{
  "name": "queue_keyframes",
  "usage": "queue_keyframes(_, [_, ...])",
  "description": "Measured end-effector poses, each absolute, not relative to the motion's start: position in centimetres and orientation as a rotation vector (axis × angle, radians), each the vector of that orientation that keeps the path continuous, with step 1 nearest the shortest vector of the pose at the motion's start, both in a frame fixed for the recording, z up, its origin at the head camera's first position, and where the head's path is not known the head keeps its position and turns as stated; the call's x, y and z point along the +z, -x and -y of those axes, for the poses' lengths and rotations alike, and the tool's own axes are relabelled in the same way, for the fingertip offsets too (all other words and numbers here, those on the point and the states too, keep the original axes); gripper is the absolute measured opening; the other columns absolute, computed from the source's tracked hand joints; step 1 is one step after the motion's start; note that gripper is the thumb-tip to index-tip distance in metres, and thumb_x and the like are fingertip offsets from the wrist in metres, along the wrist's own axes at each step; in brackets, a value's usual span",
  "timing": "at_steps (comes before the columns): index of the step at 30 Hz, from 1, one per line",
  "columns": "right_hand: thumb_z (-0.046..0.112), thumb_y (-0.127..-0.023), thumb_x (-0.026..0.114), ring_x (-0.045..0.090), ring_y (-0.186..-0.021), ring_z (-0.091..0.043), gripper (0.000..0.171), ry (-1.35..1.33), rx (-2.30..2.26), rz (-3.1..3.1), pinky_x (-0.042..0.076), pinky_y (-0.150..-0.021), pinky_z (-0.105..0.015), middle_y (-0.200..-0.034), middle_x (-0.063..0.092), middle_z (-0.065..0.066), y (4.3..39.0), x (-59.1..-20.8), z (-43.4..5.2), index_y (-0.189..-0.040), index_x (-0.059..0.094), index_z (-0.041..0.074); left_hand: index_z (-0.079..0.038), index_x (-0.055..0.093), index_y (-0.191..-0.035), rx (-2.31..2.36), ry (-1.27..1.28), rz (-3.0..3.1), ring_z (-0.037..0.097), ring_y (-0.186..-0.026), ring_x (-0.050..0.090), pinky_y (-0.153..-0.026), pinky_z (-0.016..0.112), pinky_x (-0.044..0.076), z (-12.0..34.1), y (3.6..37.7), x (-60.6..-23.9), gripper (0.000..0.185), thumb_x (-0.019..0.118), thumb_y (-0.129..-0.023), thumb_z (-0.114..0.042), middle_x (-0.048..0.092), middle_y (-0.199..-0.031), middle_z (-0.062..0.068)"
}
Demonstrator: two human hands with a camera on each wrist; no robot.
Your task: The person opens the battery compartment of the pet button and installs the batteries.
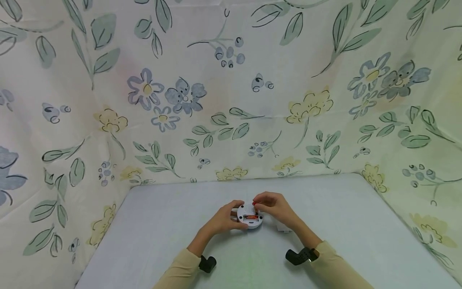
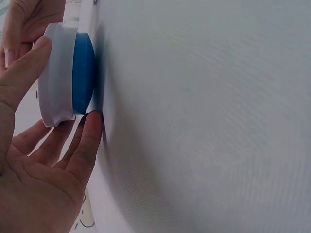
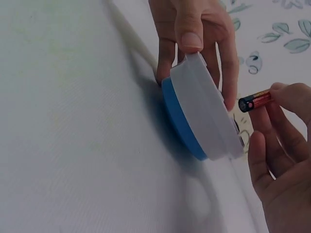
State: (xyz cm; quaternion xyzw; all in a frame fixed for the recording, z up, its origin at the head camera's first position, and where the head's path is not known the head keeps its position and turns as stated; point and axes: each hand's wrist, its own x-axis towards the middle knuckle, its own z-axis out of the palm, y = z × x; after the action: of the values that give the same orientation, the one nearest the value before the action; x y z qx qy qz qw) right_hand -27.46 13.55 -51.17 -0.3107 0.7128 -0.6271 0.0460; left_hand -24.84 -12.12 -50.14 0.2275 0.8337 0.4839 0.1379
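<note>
The left hand [image 1: 224,218] grips a round white device [image 1: 250,215] on the table [image 1: 162,224]; the right hand [image 1: 274,206] touches its top.

A pale table [image 1: 162,224] stands before floral fabric walls [image 1: 223,100].

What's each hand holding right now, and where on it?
The left hand grips the round white and blue device by its rim, thumb on the white edge. The right hand pinches a small battery by one end.
</note>
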Motion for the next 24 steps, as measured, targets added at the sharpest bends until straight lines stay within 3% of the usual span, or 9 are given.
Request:
queue_keyframes(12, [-0.002, -0.096, 0.068, 0.069, -0.091, -0.033, 0.019, 1.184, -1.791, -2.083, 0.058, -0.081, -0.034, -0.107, 0.071, -0.020, 27.8, -50.8, -12.3, -0.114, 0.070, -0.007, 0.000, 0.045, -0.148, 1.362, -0.682, -2.439, 0.032, -0.121, 0.059, -0.092, 0.037, 0.054, 12.3, 24.8, -50.0, 0.076, 0.085, -0.086, -0.019, 0.050, -0.146, 0.014])
queue_keyframes(24, [0.002, -0.095, 0.071, 0.068, -0.091, -0.026, 0.017, 1.174, -1.597, -2.182, 0.057, -0.082, -0.035, -0.105, 0.074, -0.009, 27.5, -50.1, -11.2, -0.111, 0.074, -0.002, 0.002, 0.044, -0.148, 1.380, -0.711, -2.417, 0.032, -0.120, 0.060, -0.091, 0.035, 0.054, 12.4, 24.9, -50.1, 0.076, 0.084, -0.087, -0.020, 0.051, -0.145, 0.016])
